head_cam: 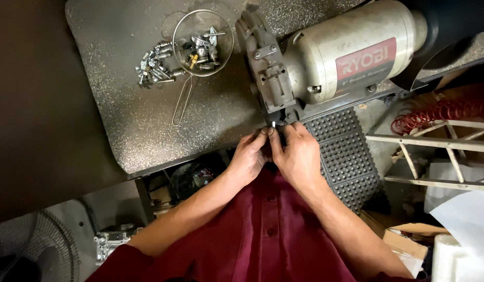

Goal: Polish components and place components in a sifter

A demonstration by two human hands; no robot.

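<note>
1. Metal, small and bright: a tiny part (273,124) sits pinched between the fingertips of both my hands, right at the lower front edge of the bench grinder (325,62)
2. My left hand (249,156) has its fingers drawn together on that part from the left
3. My right hand (299,154) presses in from the right, fingers closed on the same part, thumb tips of both hands touching
4. Grinder's dark guard housing (265,68) stands just above my fingertips; its cream motor body lies to the right
5. Wire mesh strainer (202,44) holding small fittings rests on the speckled bench top (127,104), well apart from my hands
6. More loose fittings (153,65) lie heaped just left of the strainer
7. Black studded rubber mat (349,156) lies beside my right hand
</note>
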